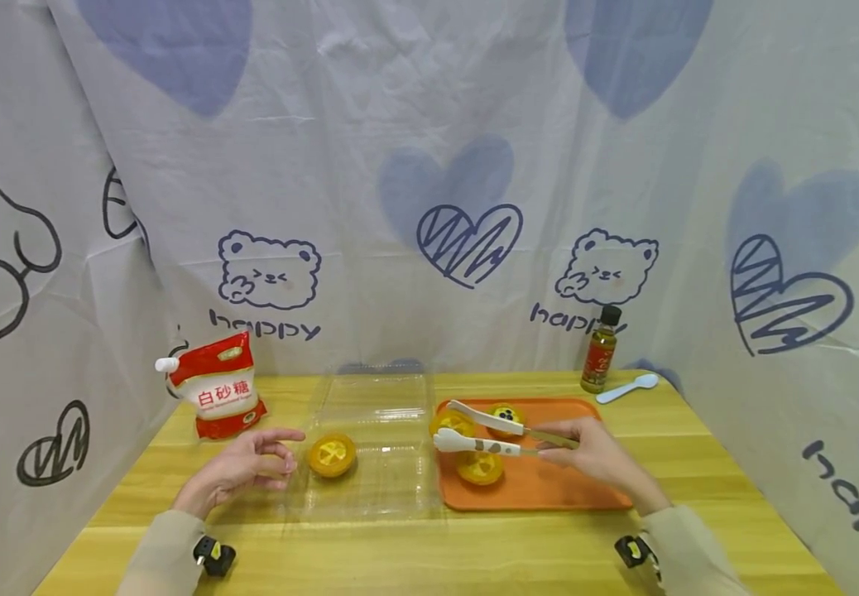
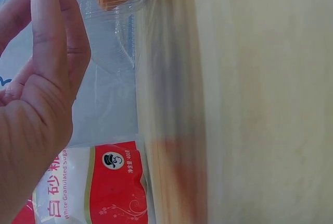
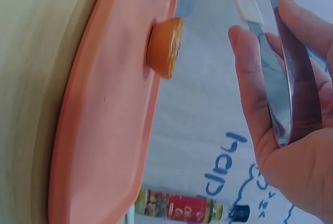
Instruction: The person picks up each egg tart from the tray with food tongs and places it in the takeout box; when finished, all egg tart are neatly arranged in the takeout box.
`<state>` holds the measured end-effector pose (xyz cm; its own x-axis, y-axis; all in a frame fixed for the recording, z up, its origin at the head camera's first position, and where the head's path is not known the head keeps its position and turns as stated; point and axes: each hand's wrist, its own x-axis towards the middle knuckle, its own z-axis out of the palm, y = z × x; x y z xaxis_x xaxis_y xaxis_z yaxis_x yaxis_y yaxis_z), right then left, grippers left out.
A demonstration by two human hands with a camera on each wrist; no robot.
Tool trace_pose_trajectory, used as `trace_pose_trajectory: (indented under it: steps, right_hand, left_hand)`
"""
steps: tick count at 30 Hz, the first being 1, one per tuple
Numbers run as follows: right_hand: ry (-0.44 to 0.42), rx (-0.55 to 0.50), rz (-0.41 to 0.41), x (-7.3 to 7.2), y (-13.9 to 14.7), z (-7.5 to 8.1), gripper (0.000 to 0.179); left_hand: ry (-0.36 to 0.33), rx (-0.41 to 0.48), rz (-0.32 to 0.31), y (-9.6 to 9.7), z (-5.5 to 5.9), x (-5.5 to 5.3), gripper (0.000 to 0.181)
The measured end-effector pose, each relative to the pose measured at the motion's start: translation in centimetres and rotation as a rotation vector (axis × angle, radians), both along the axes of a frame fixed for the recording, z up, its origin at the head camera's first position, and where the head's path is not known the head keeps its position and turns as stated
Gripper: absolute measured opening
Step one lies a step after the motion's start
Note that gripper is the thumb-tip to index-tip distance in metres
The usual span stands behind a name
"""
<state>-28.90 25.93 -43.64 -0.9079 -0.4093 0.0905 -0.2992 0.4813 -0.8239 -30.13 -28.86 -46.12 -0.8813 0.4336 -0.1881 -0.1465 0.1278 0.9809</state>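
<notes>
My right hand (image 1: 586,451) grips a pair of tongs (image 1: 489,447) with white tips and metal arms. In the head view, an egg tart (image 1: 453,425) shows between the spread tips; whether they touch it I cannot tell. Two more tarts sit on the orange tray (image 1: 549,488): a yellow-topped tart (image 1: 480,468) in front and a tart with dark dots (image 1: 506,416) behind. Another egg tart (image 1: 332,455) is in the clear plastic container (image 1: 392,501), at its left side. Beside that container my left hand (image 1: 247,463) holds nothing, its fingers loosely bent.
A red and white sugar bag (image 1: 223,387) stands at the back left. Behind the tray are a small bottle (image 1: 599,352) with a black cap and a pale spoon (image 1: 626,389). The container's raised lid (image 1: 377,397) leans toward the printed curtain (image 1: 370,165).
</notes>
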Motion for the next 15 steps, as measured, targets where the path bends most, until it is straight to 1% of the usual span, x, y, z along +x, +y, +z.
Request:
trace_pose_trajectory:
  steps: [6, 10, 15]
  right_hand:
    - [0.021, -0.028, -0.056, 0.0, -1.3, -0.4, 0.048]
    - [0.026, -0.053, -0.061, 0.1, -2.2, -0.7, 0.047]
    - [0.028, -0.060, -0.065, 0.0, -3.2, -1.0, 0.045]
  left_hand:
    - [0.009, -0.017, 0.004, 0.1, 0.1, 0.0, 0.069]
    - [0.001, -0.016, 0.007, 0.0, 0.1, 0.1, 0.069]
    - [-0.008, -0.005, 0.004, 0.0, 0.1, 0.2, 0.069]
